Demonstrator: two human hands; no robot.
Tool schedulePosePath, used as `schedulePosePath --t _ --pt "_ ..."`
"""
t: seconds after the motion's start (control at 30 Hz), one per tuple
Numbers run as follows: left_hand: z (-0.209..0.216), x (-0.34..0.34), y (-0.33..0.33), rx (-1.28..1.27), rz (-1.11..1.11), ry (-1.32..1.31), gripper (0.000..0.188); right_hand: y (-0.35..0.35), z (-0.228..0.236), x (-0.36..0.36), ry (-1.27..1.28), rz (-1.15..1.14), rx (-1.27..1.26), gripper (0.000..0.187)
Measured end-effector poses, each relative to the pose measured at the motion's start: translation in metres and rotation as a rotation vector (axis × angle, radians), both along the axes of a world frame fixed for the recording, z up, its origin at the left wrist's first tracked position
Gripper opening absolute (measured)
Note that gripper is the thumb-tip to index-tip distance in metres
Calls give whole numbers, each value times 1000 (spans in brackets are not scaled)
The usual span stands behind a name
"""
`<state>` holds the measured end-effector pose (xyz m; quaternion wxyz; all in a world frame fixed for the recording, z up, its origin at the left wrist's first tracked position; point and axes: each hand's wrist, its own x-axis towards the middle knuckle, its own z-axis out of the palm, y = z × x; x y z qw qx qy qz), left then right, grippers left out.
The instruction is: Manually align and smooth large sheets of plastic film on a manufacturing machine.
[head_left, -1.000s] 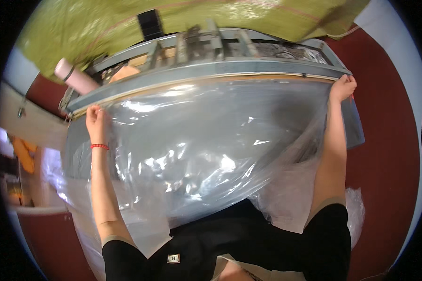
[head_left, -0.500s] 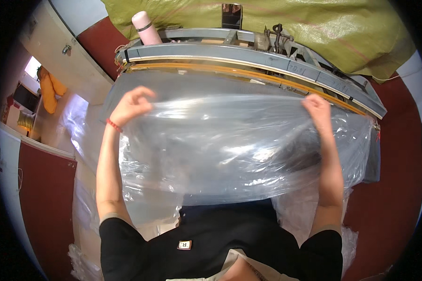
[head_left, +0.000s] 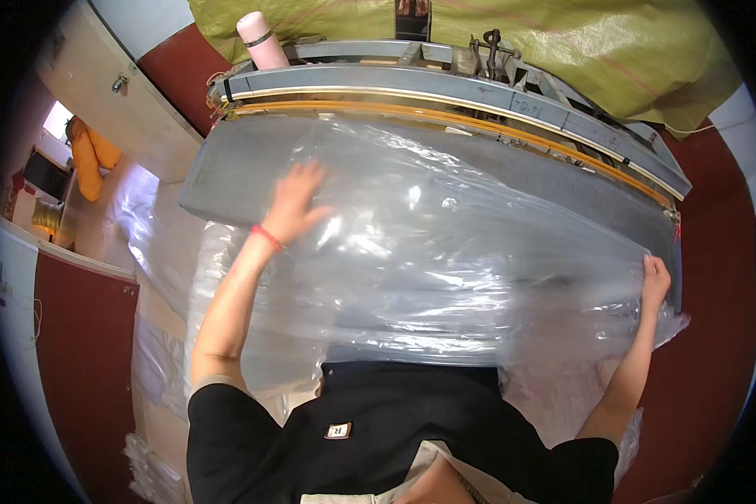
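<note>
A wide sheet of clear plastic film (head_left: 445,244) lies over a grey padded work surface (head_left: 244,160) and hangs down toward my body. My left hand (head_left: 298,202), a red bracelet at its wrist, is spread out over the left part of the film; slight blur hides whether it touches. At the right end, my right hand (head_left: 657,277) pinches the edge of the film. From there the film's far edge slants up and leftward across the grey surface. Bright glints and creases run through the film.
Behind the surface runs a long grey metal frame (head_left: 311,81) with an orange strip (head_left: 378,109) along it. A pink bottle (head_left: 262,40) and a dark metal clamp (head_left: 492,50) are at the frame. Green woven sheeting (head_left: 580,50) hangs behind. A door (head_left: 109,92) stands at the left.
My right hand has moved right and nearer with the film edge. My left hand has moved rightward and its fingers have spread. The film now slants across the surface.
</note>
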<state>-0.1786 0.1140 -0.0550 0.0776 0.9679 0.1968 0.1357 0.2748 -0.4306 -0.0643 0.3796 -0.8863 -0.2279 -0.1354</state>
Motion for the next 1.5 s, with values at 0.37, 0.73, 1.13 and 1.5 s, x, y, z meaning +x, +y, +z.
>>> schedulePosePath --t 0.37,0.73,1.13,1.5 --pt "25 -28 -58 -377 185 -432 15 -45 -7 8 -104 -279 -206 27" --pt "-18 -46 -121 425 -413 64 46 -38 -10 3 -160 -370 -246 29" --pt "33 25 -5 -943 462 -484 20 -41 -10 9 -128 -399 -304 28" --pt "5 17 17 -717 580 -367 27 -42 -5 1 -86 -408 -253 27"
